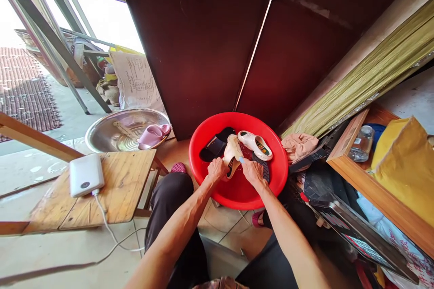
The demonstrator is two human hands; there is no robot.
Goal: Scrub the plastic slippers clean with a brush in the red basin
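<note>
In the head view, a red plastic basin stands in front of my knees. My left hand is closed around a pale clog, which is tilted up over the basin. My right hand grips a brush by its light blue handle, its head against the clog, with the bristles hard to make out. Another white clog with a dark insole lies at the basin's far right. Dark slippers lie at the far left, and a dark sole shows beside my right hand.
Left of the basin, a metal bowl holds pink slippers. A white power bank with a cable sits on a wooden stool. Dark red doors rise behind. A wooden drawer and a pink cloth are at right.
</note>
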